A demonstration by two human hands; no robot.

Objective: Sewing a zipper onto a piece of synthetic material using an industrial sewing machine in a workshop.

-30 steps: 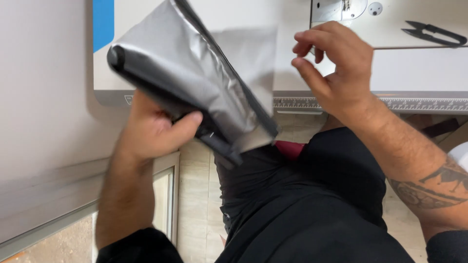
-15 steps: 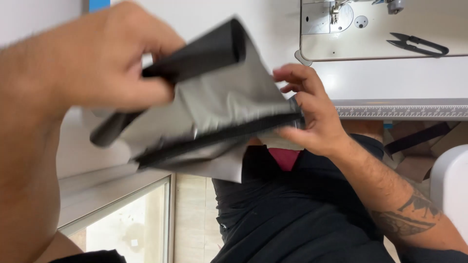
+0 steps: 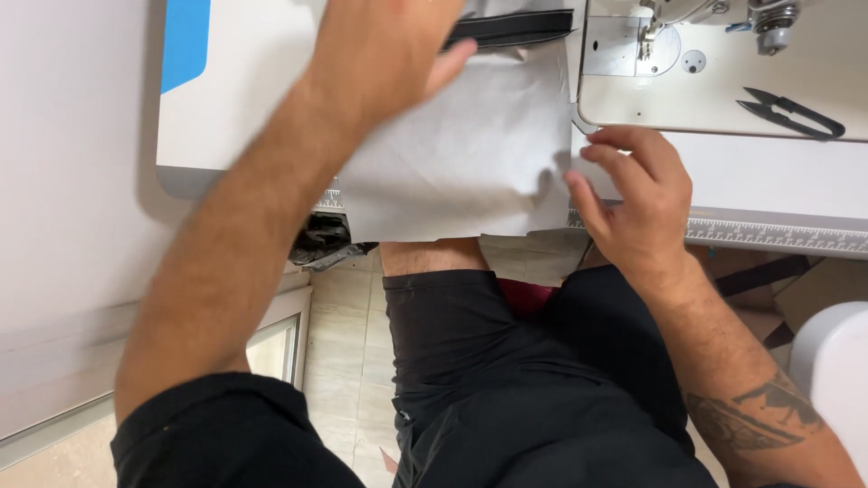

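Setting: white sewing table [image 3: 271,108] with a ruler strip along its front edge, tiled floor below, person seated in black shorts.
Fabric: grey fabric piece [image 3: 452,154] lies flat on the table, lower edge hanging over the front; black band [image 3: 511,27] runs along its top edge.
Left hand: left hand [image 3: 389,45] presses palm-down on the fabric's upper part, fingers spread flat, gripping nothing.
Right hand: right hand [image 3: 633,194] sits at the fabric's right edge, fingers curled narrow, tips pinching or touching the edge; exact grip hard to tell.
Machine: sewing machine bed [image 3: 723,81] just right of the fabric, presser foot [image 3: 651,23] near the black band.
Other: black thread snips [image 3: 791,113] on the machine bed, untouched.
Doing it well: probably keep the fabric flat, no wrinkles, edge square to the foot, both hands light.
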